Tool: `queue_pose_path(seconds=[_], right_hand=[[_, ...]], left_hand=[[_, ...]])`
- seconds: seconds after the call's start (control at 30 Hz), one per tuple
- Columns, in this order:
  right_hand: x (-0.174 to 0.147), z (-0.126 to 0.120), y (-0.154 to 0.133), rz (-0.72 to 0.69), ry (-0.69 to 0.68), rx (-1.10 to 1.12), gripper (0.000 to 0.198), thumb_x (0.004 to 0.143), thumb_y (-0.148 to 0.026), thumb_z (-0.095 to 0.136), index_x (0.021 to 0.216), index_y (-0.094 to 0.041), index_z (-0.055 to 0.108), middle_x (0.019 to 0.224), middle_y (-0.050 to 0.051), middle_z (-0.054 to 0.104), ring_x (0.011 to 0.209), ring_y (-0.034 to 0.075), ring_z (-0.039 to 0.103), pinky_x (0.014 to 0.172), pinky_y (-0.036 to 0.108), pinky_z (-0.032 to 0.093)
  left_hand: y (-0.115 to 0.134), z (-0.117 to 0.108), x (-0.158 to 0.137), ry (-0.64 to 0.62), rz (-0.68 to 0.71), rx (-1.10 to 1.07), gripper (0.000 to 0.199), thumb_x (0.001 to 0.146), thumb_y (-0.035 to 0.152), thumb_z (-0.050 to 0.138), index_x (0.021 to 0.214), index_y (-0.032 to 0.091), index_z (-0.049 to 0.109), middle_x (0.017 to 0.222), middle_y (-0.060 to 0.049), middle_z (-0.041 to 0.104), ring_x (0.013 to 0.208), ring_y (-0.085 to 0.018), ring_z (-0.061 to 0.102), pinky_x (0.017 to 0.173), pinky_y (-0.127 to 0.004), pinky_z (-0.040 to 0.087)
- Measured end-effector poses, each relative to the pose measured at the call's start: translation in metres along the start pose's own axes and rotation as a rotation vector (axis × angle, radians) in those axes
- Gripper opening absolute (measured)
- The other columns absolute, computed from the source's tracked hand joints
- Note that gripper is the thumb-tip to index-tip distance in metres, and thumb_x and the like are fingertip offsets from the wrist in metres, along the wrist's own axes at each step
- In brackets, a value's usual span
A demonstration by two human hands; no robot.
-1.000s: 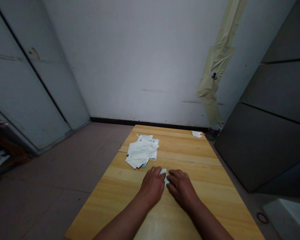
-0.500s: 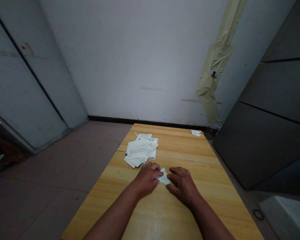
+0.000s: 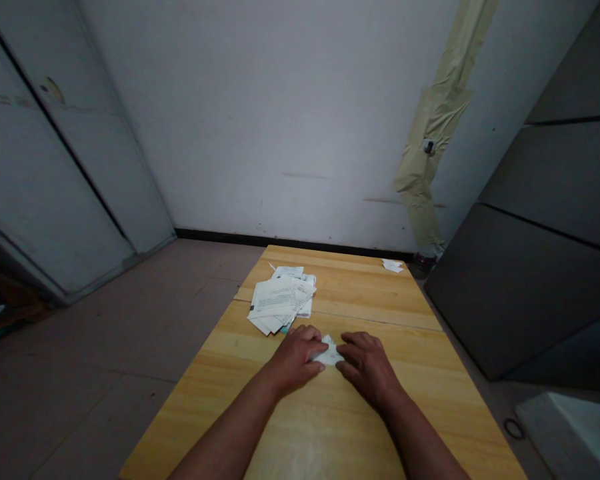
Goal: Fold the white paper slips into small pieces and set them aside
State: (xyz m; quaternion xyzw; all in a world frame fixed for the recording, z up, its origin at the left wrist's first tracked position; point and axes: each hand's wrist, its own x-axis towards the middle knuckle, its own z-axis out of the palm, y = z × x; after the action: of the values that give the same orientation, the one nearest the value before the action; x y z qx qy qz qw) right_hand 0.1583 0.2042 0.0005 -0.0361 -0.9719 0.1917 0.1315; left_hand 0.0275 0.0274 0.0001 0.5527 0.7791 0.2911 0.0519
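Evidently, we have a small white paper lying on the wooden table between our two hands, near the middle. Our left hand lies at its left side, forefinger reaching over it and thumb near its lower edge; our right hand meets its right edge with loosely bent fingers. Neither hand is clenched, but we cannot tell whether either truly pinches the paper or only presses it down. To work it well, we would best let the left fingertips pin it lightly while the right ones press evenly, since a piece this small could slip or crease crookedly. The pile of printed papers sits just beyond our left hand, so we should mind our knuckles against it.
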Motion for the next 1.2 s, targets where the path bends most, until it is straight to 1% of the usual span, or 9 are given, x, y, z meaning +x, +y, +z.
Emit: queue_pose_path(seconds=[0.23,0.53,0.67,0.83,0.9,0.97,1.03,1.1,1.2], right_hand=[[0.002,0.004,0.005,-0.011,0.034,-0.021,0.019,0.086,-0.02,0.063,0.1,-0.026,0.074,0.12,0.008,0.068,0.11,0.026,0.058,0.095,0.043,0.039],[-0.001,0.0,-0.001,-0.016,0.053,0.013,0.021,0.08,-0.027,0.068,0.1,-0.026,0.073,0.12,0.008,0.067,0.11,0.028,0.057,0.095,0.044,0.039],[-0.001,0.001,0.0,-0.019,0.06,0.0,0.019,0.081,-0.021,0.066,0.098,-0.026,0.073,0.118,0.008,0.067,0.108,0.027,0.057,0.093,0.043,0.038],[0.0,0.003,-0.001,-0.106,0.114,-0.029,0.018,0.083,-0.016,0.063,0.097,-0.024,0.071,0.117,0.008,0.065,0.104,0.025,0.056,0.089,0.039,0.037],[0.001,0.003,-0.003,-0.16,0.137,-0.05,0.013,0.086,-0.017,0.062,0.094,-0.023,0.07,0.108,0.008,0.066,0.098,0.023,0.055,0.087,0.037,0.035],[0.002,0.003,-0.007,-0.195,0.137,-0.092,0.009,0.088,-0.019,0.061,0.087,-0.021,0.069,0.092,0.006,0.066,0.089,0.021,0.054,0.082,0.035,0.034],[0.003,0.004,-0.009,-0.211,0.132,-0.144,0.012,0.09,-0.02,0.061,0.08,-0.02,0.067,0.081,0.004,0.064,0.081,0.019,0.052,0.077,0.033,0.033],[0.003,0.004,-0.011,-0.219,0.133,-0.173,0.013,0.09,-0.021,0.062,0.077,-0.02,0.066,0.079,0.003,0.063,0.08,0.019,0.051,0.076,0.033,0.031],[0.004,0.006,-0.011,-0.234,0.139,-0.178,0.011,0.09,-0.02,0.062,0.08,-0.02,0.065,0.082,0.003,0.064,0.081,0.018,0.051,0.077,0.033,0.03]], left_hand=[[-0.001,0.004,0.0,0.031,-0.008,-0.004,0.027,0.078,0.014,0.06,0.1,0.024,0.073,0.101,-0.004,0.062,0.097,-0.02,0.054,0.087,-0.033,0.043],[0.004,0.001,0.0,0.054,0.018,-0.01,0.022,0.082,0.016,0.059,0.098,0.022,0.073,0.1,-0.005,0.063,0.096,-0.02,0.055,0.085,-0.034,0.043],[0.004,0.002,-0.001,0.062,0.027,-0.007,0.022,0.083,0.016,0.057,0.097,0.022,0.073,0.098,-0.005,0.062,0.094,-0.02,0.055,0.083,-0.033,0.042],[0.006,0.004,0.0,0.07,0.014,0.027,0.021,0.086,0.017,0.055,0.095,0.022,0.073,0.096,-0.005,0.062,0.093,-0.02,0.054,0.082,-0.033,0.042],[0.008,0.004,0.0,0.066,0.003,0.05,0.021,0.087,0.017,0.054,0.096,0.022,0.073,0.095,-0.005,0.062,0.092,-0.02,0.054,0.081,-0.032,0.042],[0.009,0.005,0.0,0.063,-0.006,0.077,0.02,0.088,0.018,0.054,0.096,0.021,0.073,0.094,-0.005,0.061,0.091,-0.02,0.054,0.08,-0.033,0.042],[0.01,0.005,0.0,0.061,-0.009,0.099,0.019,0.087,0.018,0.055,0.095,0.021,0.072,0.094,-0.005,0.061,0.091,-0.02,0.054,0.08,-0.033,0.042],[0.01,0.006,0.0,0.064,-0.006,0.11,0.019,0.088,0.017,0.055,0.094,0.021,0.072,0.093,-0.005,0.061,0.091,-0.019,0.054,0.08,-0.032,0.042],[0.008,0.009,0.0,0.08,0.005,0.117,0.02,0.09,0.019,0.052,0.095,0.021,0.072,0.092,-0.004,0.061,0.09,-0.019,0.054,0.078,-0.031,0.042]])
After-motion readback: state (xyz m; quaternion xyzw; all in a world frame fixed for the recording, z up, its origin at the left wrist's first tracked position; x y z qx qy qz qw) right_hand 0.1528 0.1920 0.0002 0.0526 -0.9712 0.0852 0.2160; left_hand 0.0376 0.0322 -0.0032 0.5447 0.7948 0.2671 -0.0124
